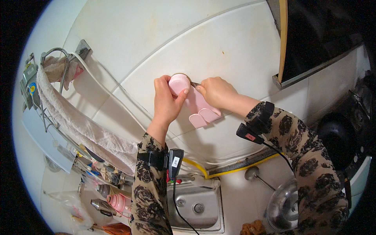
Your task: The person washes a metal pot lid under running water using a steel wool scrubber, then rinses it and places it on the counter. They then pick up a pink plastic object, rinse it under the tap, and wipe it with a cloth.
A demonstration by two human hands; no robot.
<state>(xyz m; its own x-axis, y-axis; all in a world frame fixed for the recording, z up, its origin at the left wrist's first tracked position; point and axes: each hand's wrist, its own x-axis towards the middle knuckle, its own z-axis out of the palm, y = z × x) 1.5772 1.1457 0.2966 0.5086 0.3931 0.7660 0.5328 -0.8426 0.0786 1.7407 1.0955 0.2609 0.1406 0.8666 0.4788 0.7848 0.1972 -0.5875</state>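
A pink plastic holder with rounded hooks at its lower end lies against the white tiled wall. At its upper left is a round, ribbed pink cap, which my left hand grips between thumb and fingers. A brownish rim shows behind the cap. My right hand is closed on a dark, thin tool, whose tip reaches the cap's right edge; the fingers hide the rest of it, so its kind cannot be told.
Below stand a steel sink, a yellow hose, a ladle and a metal bowl. A towel hangs at left on a rail. A dark-fronted cabinet juts out at upper right.
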